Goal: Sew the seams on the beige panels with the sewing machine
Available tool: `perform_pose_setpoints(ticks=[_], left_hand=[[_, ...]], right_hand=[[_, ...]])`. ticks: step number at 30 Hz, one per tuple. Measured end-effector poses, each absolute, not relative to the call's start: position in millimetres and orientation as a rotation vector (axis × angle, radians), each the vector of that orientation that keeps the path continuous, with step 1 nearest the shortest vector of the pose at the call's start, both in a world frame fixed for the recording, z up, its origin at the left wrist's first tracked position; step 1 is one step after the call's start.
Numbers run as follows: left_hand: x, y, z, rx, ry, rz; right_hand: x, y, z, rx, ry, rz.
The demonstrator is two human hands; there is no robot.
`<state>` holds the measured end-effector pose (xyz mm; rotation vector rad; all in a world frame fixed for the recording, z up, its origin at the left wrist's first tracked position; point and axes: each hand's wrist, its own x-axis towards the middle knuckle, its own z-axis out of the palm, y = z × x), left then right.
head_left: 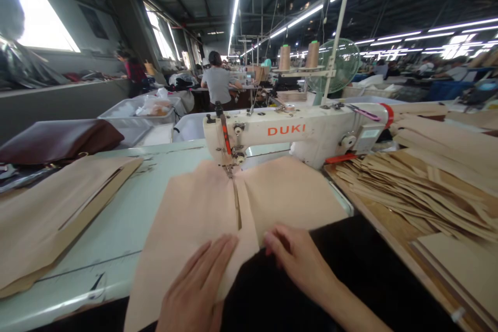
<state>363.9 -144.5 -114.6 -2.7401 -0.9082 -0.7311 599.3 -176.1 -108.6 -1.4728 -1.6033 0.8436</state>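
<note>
A beige sheet of fabric or leather (194,207) lies under the needle of a white sewing machine (257,132). A narrow slit runs from the presser foot toward me, with a darker strip (237,205) showing in it. My left hand (198,280) rests flat on the left part of the sheet, fingers stretched out. To its right, my right hand (298,257) has its thumb and fingers pinched on the near edge of the sheet's right part (295,197). The tips of the right fingers are partly hidden.
More beige panels (58,207) are stacked at left, beside a brown leather piece (62,140). On a wooden side table at right lie many beige strips (420,192) and flat pieces (462,270). Thread cones (285,57) and a fan (346,65) stand behind. A person (218,83) sits farther back.
</note>
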Motion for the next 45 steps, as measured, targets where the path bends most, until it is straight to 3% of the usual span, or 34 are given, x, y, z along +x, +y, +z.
perform_pose_setpoints(ticks=[2,4,9,18,29,37,45], left_hand=[[361.7,-138.8,-89.2,-2.762,-1.092,-0.826],[363.8,-132.5,-68.4,-2.765,-1.258,-0.885],[368.6,-122.9,-44.9,-2.8,-1.431,-0.893],[369.1,-126.4,-46.5,-2.844,-1.526,-0.986],[368.8,-129.1,-54.6,-2.93,-1.518,-1.041],[371.8,-133.3,-59.1,-2.935,-1.304,-0.99],[368.7,-138.7,-130.0,-2.611,-0.65,-0.735]], right_hand=[[597.6,-170.0,-101.8,-1.434,-1.798,0.416],[590.7,-160.3,-103.8,-1.288,-1.995,0.272],[581.1,-140.2,-120.4,-1.219,-2.205,0.325],[586.5,-138.2,-139.3,-1.049,-1.795,0.423],[590.0,-140.0,-140.9,-0.999,-1.986,0.341],[592.4,-140.0,-142.1,-0.975,-2.052,0.311],[594.7,-143.7,-161.8,-0.907,-2.065,0.111]])
